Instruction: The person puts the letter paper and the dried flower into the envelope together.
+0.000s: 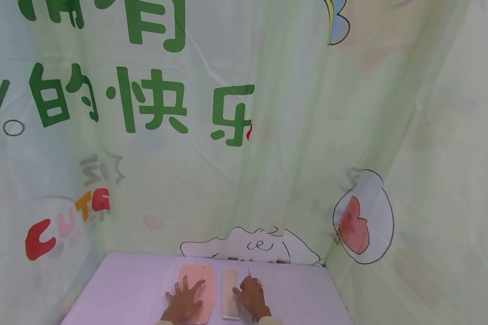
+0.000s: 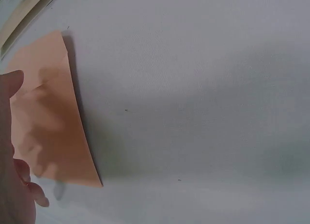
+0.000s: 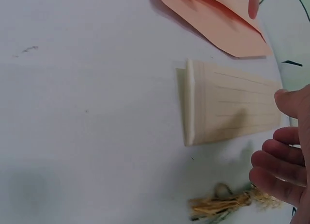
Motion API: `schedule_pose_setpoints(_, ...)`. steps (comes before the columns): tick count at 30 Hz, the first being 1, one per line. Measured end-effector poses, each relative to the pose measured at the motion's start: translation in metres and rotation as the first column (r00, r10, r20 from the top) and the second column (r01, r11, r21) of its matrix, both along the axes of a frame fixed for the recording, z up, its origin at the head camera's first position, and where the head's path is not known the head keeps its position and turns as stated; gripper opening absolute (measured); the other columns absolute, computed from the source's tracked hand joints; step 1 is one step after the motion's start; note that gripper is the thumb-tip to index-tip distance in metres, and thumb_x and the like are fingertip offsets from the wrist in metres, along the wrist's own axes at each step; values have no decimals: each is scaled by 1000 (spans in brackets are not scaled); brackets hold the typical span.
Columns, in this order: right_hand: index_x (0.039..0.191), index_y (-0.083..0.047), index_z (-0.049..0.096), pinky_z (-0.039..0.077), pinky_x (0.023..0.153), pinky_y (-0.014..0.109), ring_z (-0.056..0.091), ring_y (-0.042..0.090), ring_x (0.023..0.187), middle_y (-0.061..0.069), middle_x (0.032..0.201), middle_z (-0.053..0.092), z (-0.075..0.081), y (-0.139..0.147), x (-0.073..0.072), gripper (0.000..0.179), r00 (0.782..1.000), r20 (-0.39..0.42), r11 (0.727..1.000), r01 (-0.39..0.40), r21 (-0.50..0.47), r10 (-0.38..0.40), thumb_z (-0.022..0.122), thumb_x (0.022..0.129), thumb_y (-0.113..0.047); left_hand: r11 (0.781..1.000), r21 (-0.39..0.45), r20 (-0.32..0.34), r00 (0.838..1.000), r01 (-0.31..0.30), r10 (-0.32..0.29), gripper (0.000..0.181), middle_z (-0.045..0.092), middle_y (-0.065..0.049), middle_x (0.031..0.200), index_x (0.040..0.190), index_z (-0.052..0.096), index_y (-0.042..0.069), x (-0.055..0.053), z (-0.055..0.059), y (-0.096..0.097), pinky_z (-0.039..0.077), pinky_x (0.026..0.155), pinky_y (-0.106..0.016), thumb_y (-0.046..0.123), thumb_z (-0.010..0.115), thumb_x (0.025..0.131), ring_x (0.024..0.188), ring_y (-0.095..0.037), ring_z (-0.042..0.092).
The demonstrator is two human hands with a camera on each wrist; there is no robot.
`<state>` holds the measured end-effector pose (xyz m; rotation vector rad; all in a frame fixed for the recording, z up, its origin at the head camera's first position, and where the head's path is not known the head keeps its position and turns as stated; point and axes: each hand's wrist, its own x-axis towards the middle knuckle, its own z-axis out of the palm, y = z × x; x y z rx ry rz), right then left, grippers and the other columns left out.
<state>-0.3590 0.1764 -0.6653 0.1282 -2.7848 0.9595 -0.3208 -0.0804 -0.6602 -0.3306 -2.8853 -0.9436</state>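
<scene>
On the table lies a pink folded paper piece [image 1: 208, 295], shaped like an envelope with a flap edge showing in the right wrist view. My left hand [image 1: 183, 301] rests on it with fingers spread. To its right is a cream folded sheet [image 3: 237, 105] with faint ruled lines. My right hand [image 1: 253, 295] is beside that sheet, its thumb [image 3: 289, 102] at the far end; whether it touches cannot be told. The other fingers bend loosely, and nothing shows between them. A small tied bundle of dried stalks [image 3: 218, 207] lies near those fingers, partly hidden from the head view.
A pale cloth covers the table [image 1: 122, 289]. Printed curtains [image 1: 301, 149] with green characters and cartoon drawings hang behind the table and at both sides. A few tiny dark specks dot the cloth in the wrist views.
</scene>
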Motion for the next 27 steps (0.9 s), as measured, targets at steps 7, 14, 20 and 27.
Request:
schedule_pose_setpoints(7,81,-9,53,38,58,40,45,18,67,4,76,49,-43,-4,-7,39,993,-29,993,114,-30,-115,85,84,-32,998,-43,29,998,-50,51,57,41,-43,159,146,60,25,-15,-38,-1,21,99,-101,27,75,91,136,-73,43)
schedule_pose_setpoints(14,80,-11,54,37,55,42,45,18,64,1,72,48,-76,-6,-19,42,988,4,988,157,-9,-157,87,80,-36,997,-61,74,996,-41,45,58,38,-45,163,149,59,21,-21,-54,-4,16,101,-102,30,71,93,143,-78,34)
schedule_pose_setpoints(20,84,-3,56,48,63,49,52,28,66,10,74,53,-41,-28,2,37,976,12,973,220,-70,-220,85,80,-26,998,-39,66,997,-46,49,52,36,-47,161,147,58,22,-27,-69,-7,14,103,-101,28,67,96,144,-79,28)
schedule_pose_setpoints(27,87,1,62,53,69,49,60,28,69,11,75,61,-48,-43,0,39,933,14,933,358,20,-359,89,76,-26,999,-23,94,995,-35,37,53,33,-48,163,147,56,20,-30,-75,-7,14,104,-101,24,66,95,146,-80,25)
